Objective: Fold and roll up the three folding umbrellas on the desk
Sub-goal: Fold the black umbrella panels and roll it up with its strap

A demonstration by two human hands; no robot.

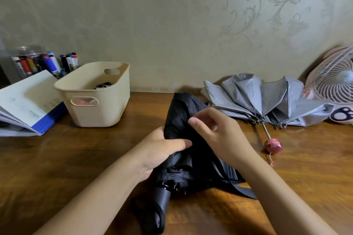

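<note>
Your left hand is wrapped round the middle of the black folding umbrella, thumb lying across the gathered canopy and fingers curled underneath, so the grip is closed on it. The umbrella lies on the wooden desk straight in front of you. Its black handle points toward you, its loose fabric spreads away toward the wall, and its strap trails out to the right under your forearm. Your right hand is over the canopy just beside your left, thumb out and fingers curled. It is blurred, and you cannot tell whether it pinches any fabric. Behind and to the right, a grey folding umbrella lies half collapsed against the wall, and its pink knob handle rests on the desk near your right wrist. A pink desk fan stands at the far right. To the left sit a cream plastic basket, an open binder and a jar of markers.
</note>
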